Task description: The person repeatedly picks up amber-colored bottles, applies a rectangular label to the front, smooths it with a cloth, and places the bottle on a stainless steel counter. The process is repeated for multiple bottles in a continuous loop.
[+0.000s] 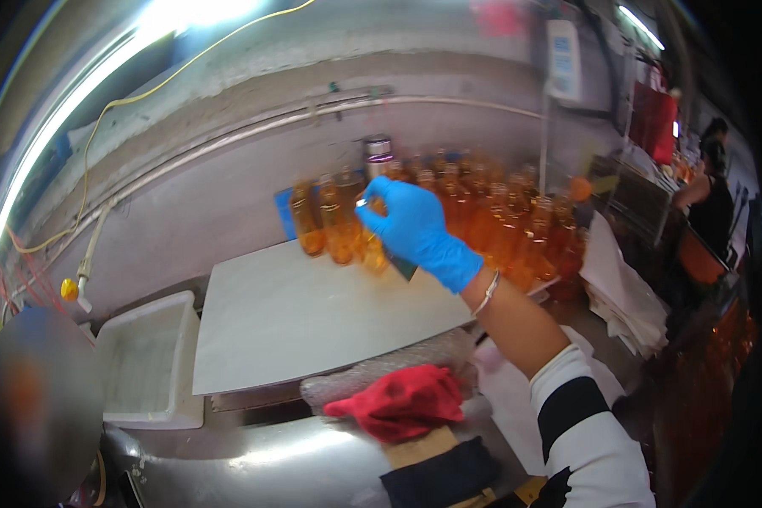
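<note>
We reach our right hand [415,229], in a blue glove, to the far side of the white board [296,313], fingers pinched on the cap of an amber bottle [372,245]; glass looks smooth, breakable, liquid-heavy; grip the neck firmly; our left hand is unseen.

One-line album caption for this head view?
Blue-gloved right hand grips an amber bottle among bottle rows on a white board.

Smooth blue rubber-like glove [419,230] worn on right hand, slight sheen seen. Clear glossy glass bottles [339,222] noted, amber liquid inside. Matt pale board [313,313] laid flat. Red cloth [402,402] seen soft, crumpled. White plastic tub [148,360] matt. Polished metal surface [262,461] below, reflective.
</note>
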`<state>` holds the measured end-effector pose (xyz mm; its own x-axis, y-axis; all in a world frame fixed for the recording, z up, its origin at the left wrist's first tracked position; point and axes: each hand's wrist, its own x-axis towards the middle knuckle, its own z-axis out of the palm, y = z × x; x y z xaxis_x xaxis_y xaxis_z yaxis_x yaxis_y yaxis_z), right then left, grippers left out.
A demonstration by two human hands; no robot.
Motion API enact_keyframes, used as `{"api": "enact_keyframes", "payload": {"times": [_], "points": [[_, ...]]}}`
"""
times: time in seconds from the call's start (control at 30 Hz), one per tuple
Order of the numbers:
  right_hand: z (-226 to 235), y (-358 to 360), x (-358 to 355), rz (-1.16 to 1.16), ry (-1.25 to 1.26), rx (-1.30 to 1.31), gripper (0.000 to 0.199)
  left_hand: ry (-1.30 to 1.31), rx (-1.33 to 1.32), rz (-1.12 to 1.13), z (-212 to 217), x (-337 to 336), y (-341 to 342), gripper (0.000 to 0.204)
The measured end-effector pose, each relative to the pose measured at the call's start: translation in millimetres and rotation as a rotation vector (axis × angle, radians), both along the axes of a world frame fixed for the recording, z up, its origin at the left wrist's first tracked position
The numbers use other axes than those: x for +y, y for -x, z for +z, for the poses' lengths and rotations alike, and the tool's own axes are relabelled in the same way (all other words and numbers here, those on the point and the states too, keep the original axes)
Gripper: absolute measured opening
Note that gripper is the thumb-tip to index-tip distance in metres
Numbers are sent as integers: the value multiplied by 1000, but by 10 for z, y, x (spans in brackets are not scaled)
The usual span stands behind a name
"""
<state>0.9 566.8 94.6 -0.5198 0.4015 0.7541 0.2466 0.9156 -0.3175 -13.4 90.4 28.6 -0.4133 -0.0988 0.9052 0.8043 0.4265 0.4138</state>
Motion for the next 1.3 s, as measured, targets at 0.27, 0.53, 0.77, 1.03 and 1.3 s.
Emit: {"api": "enact_keyframes", "payload": {"times": [0.27,0.53,0.77,1.03,1.3], "points": [[72,-1138,-757,856,579,-279,21,246,-1207,-1482,-165,1896,-318,76],[-1239,-2866,-1048,206,603,-324,24,-6,-1386,-1075,-1049,1770,-946,55],[-1725,-4269,-1448,-135,159,-953,45,46,-1337,-976,-1301,1807,-974,44],[-1775,-4382,-1124,-39,258,-897,32,-9,-1413,-1102,-1256,1751,-955,45],[-1626,-4256,-1014,65,409,-971,13,37,-1451,-1105,-1161,1756,-977,44]]}}
